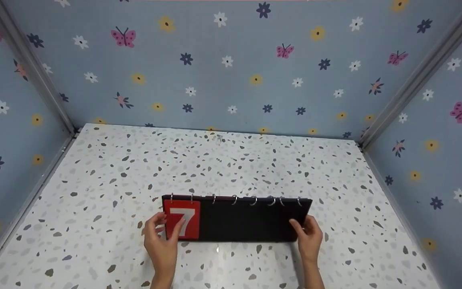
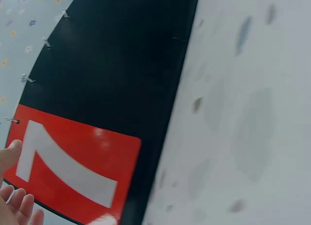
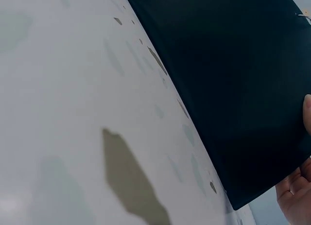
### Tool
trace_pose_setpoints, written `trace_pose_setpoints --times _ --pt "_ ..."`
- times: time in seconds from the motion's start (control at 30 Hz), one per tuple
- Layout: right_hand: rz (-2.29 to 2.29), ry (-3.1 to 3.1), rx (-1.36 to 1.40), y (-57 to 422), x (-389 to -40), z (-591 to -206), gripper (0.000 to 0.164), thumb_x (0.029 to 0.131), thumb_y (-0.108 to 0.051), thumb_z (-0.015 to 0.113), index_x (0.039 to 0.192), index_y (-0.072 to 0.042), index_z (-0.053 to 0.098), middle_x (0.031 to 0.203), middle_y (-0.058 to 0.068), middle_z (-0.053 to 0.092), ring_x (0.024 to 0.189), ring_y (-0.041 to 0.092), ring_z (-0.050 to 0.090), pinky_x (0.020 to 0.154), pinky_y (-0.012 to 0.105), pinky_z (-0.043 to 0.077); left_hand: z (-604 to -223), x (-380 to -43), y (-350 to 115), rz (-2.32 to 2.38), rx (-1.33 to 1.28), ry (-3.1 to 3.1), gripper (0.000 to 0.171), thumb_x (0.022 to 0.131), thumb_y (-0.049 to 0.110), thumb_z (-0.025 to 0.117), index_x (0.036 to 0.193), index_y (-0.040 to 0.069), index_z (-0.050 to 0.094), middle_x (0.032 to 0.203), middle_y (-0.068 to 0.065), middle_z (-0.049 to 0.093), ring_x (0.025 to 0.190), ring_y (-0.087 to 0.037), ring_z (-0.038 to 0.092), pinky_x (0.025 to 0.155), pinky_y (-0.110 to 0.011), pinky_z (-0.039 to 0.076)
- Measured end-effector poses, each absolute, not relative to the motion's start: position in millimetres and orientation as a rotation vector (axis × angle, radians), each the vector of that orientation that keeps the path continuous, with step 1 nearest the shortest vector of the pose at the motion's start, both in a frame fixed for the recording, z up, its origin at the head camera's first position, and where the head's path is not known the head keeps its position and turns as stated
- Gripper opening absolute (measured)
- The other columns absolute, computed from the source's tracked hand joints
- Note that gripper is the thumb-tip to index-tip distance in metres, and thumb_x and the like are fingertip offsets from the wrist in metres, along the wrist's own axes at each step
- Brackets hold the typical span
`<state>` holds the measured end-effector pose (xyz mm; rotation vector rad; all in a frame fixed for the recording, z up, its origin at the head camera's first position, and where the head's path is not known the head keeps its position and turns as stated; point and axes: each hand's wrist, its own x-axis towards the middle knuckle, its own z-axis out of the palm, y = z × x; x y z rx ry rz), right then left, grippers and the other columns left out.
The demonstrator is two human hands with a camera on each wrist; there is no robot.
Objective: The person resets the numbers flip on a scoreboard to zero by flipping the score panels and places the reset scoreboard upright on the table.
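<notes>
A long black flip scoreboard (image 1: 239, 220) stands tilted in front of me, with metal rings along its top edge. On its left end hangs a red card (image 1: 194, 230) bearing a white 7; the rest of the face is plain black. My left hand (image 1: 161, 245) grips the left end, thumb over the card and fingers at the side edge. At the opposite end, my right hand (image 1: 309, 239) pinches the black board, thumb in front and fingers partly hidden behind. The right wrist view shows the board's black corner (image 3: 243, 186) beside those fingers.
Beneath is a white speckled tabletop (image 1: 215, 168). Blue panels printed with flowers and butterflies enclose it: a back wall (image 1: 231, 44), a left wall (image 1: 10, 132) and a right wall (image 1: 447, 168), with grey metal posts at the corners.
</notes>
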<state>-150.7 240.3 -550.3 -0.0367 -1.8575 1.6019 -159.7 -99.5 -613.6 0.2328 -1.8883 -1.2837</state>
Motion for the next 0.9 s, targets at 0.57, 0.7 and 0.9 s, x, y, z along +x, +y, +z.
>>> trace_pose_setpoints --times 0.57,0.7,0.9 --pt "1.539 -1.863 0.004 258.9 -164.9 -591.7 0.017 0.072 -0.001 0.072 0.084 -0.001 0.060 0.074 0.008 0.062 0.063 0.013 0.057 0.053 0.018 0.044 -580.2 -149.2 -90.2 -1.231 0.357 -1.930 0.048 0.060 0.016 0.083 0.096 0.003 0.054 0.088 -0.006 0.054 0.081 -0.013 0.047 0.066 -0.024 0.041" --pt "1.587 -1.862 -0.050 248.6 -156.1 -568.6 0.016 0.071 0.004 0.071 0.082 0.005 0.059 0.071 0.007 0.061 0.062 0.012 0.056 0.053 0.018 0.044 -559.0 -143.2 -89.1 -1.299 0.360 -1.914 0.041 0.060 0.009 0.082 0.090 -0.001 0.056 0.082 -0.011 0.055 0.077 -0.018 0.049 0.065 -0.023 0.039" --pt "1.609 -1.852 -0.042 239.9 -150.0 -548.8 0.016 0.069 0.012 0.068 0.081 0.012 0.057 0.069 0.010 0.060 0.061 0.010 0.056 0.053 0.017 0.044 -545.8 -142.7 -94.3 -1.346 0.429 -1.946 0.030 0.059 0.005 0.081 0.078 -0.003 0.059 0.071 -0.010 0.058 0.065 -0.013 0.049 0.058 -0.022 0.038"
